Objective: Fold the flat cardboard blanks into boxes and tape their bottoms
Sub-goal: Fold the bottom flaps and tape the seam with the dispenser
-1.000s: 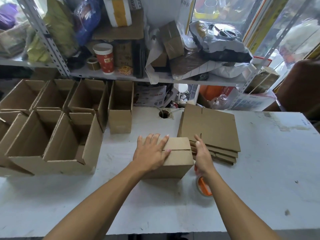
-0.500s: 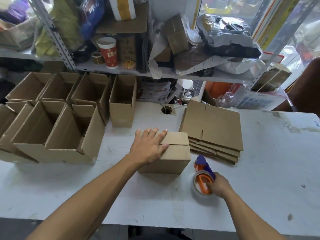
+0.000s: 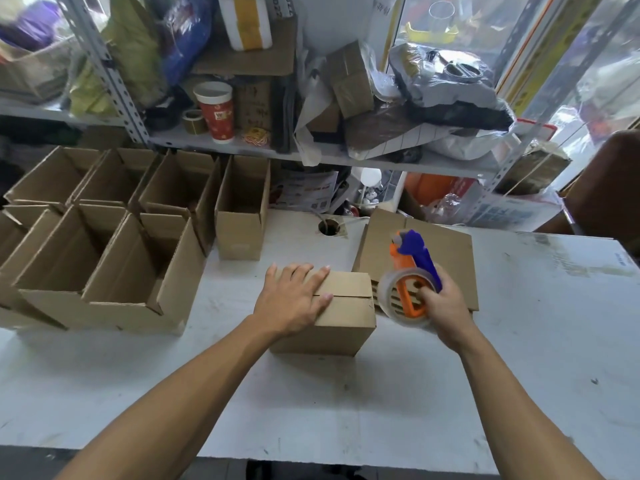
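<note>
Lifted tape dispenser (image 3: pixel 410 271) in right hand (image 3: pixel 443 306), one box (image 3: pixel 343 306)

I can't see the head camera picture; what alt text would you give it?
A person's left hand presses flat on a folded box on a white table, while the right hand holds a tape dispenser beside it. Flat blanks lie behind, open boxes stand at left below a cluttered shelf.
</note>
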